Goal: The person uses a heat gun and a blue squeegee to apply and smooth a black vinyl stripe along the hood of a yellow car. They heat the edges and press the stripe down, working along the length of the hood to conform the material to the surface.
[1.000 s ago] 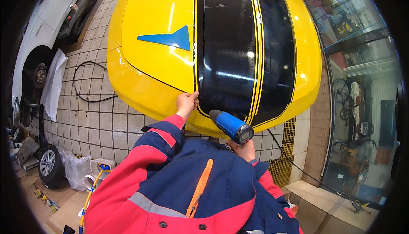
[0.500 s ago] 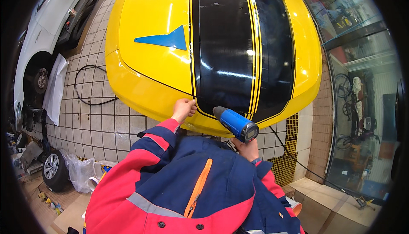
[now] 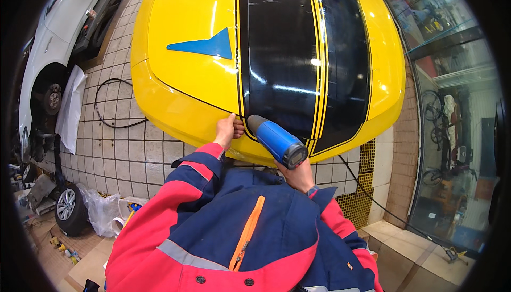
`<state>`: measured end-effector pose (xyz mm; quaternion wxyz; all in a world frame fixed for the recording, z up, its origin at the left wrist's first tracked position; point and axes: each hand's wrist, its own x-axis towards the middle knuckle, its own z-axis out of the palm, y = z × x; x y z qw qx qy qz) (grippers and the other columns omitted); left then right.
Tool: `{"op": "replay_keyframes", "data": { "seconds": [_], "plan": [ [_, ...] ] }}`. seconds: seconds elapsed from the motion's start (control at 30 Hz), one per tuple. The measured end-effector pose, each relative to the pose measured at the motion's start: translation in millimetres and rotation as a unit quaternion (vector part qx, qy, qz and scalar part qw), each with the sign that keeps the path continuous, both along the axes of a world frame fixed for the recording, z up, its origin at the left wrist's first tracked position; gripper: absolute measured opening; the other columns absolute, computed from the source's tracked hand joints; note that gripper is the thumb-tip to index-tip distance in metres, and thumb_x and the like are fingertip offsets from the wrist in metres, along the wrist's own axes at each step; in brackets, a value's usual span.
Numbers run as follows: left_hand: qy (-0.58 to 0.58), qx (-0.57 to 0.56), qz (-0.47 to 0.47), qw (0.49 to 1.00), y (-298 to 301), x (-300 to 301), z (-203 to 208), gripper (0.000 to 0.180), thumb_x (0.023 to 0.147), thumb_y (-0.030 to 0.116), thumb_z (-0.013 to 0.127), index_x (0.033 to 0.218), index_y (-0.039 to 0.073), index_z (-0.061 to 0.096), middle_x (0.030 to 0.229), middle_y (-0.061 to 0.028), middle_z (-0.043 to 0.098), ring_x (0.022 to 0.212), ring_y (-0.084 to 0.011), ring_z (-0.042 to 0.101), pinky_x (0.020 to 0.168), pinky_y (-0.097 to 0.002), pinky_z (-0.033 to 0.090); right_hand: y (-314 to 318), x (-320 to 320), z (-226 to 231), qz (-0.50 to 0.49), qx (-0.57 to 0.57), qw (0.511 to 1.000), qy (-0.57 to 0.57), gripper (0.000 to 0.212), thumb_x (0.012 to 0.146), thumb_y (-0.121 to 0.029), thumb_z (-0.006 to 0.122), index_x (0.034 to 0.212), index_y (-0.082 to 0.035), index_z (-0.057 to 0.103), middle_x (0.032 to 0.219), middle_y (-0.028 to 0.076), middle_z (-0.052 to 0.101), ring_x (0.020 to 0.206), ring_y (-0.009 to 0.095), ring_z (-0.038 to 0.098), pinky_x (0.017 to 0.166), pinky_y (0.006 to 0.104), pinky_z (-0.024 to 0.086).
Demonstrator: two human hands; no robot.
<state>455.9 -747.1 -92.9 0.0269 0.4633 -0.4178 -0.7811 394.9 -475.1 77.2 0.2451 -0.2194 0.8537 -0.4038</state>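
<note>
A yellow car (image 3: 191, 92) with wide black stripes (image 3: 279, 42) is in front of me. My right hand (image 3: 299, 177) grips a blue heat gun (image 3: 275, 139), its dark nozzle pointing up and left at the lower left corner of the stripe. Close by the nozzle, my left hand (image 3: 228, 131) has its fingers closed against the car's edge, where the thin dark line meets the stripe. Whatever those fingertips pinch, if anything, is too small to make out. A flat blue wedge-shaped piece (image 3: 206, 46) lies on the yellow panel beyond my left hand.
A white car (image 3: 61, 36) stands at the left, near a loose wheel (image 3: 71, 209) and plastic bags (image 3: 101, 212). A black cable (image 3: 367, 192) runs across the floor to the right. Glass panels (image 3: 452, 148) line the right side. A black hose (image 3: 109, 124) curls on the tiles.
The heat gun has moved left and slightly up, bringing its nozzle near my left fingers. My left hand has shifted slightly up, its fingertips still at the stripe's corner.
</note>
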Motion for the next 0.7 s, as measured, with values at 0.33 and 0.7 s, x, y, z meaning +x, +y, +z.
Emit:
{"op": "replay_keyframes", "data": {
  "seconds": [0.33, 0.7],
  "plan": [
    [0.018, -0.002, -0.001, 1.0, 11, 3, -3, 0.034, 0.112, 0.027, 0.053, 0.103, 0.0, 0.072, 0.083, -0.0097, 0.074, 0.064, -0.0185, 0.069, 0.061, -0.0323, 0.058, -8, -9, -11, 0.028, 0.101, 0.994, -0.023, 0.055, 0.087, -0.021, 0.09, 0.132, 0.003, 0.067, 0.121, 0.021, 0.076, 0.111, 0.031, 0.075, 0.097, 0.0402, 0.06],
    [-0.016, -0.072, -0.025, 0.997, 21, -24, 21, 0.041, 0.101, 0.039, 0.078, 0.091, -0.001, 0.073, 0.079, -0.0077, 0.072, 0.061, -0.0149, 0.065, 0.057, -0.0296, 0.053, 34, -2, -3, -0.019, -0.018, 0.999, -0.035, 0.046, 0.088, -0.021, 0.088, 0.126, 0.001, 0.073, 0.112, 0.021, 0.08, 0.106, 0.031, 0.079, 0.091, 0.0412, 0.062]
  ]
}}
